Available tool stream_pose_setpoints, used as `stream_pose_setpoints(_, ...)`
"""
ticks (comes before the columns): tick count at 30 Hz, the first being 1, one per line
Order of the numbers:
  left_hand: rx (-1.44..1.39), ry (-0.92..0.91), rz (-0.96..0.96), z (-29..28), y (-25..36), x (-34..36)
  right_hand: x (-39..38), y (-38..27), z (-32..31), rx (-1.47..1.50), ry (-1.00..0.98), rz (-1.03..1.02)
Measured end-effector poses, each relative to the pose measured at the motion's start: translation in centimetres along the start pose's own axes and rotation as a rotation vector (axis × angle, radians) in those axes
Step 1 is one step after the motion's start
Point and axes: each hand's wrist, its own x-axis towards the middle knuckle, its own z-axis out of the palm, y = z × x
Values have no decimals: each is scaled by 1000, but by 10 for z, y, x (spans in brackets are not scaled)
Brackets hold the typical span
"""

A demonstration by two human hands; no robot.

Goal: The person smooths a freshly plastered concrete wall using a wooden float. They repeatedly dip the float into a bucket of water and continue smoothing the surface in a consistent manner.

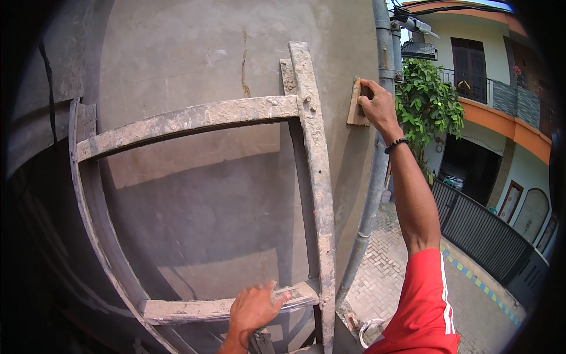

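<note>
My right hand [380, 107] is closed around a wooden float [355, 112], up high near the right-hand edge of a grey plastered wall [188, 65]. The float's flat face lies against or very close to the plaster. Low in the middle, my left hand [256, 307] grips the lower rung [191, 309] of a mortar-caked wooden ladder, its fingers over the far side and the thumb along the top. The ladder's right rail [317, 171] and upper rung [194, 122] stand in front of the wall.
Just past the wall's edge runs a grey metal pipe [368, 206] with cables above. Far below lies a paved street [380, 259]. Across it are a leafy tree [427, 97], a dark slatted gate [483, 224] and a house with orange trim [501, 121]. Shadow covers the left side.
</note>
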Motion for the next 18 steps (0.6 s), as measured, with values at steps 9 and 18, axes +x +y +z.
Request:
stream_pose_setpoints(9, -23, 15, 20, 5, 0, 3, -256, 9, 43, -18, -394, -78)
stream_pose_setpoints(18, -9, 84, 14, 6, -4, 3, -92, 5, -14, 18, -51, -158)
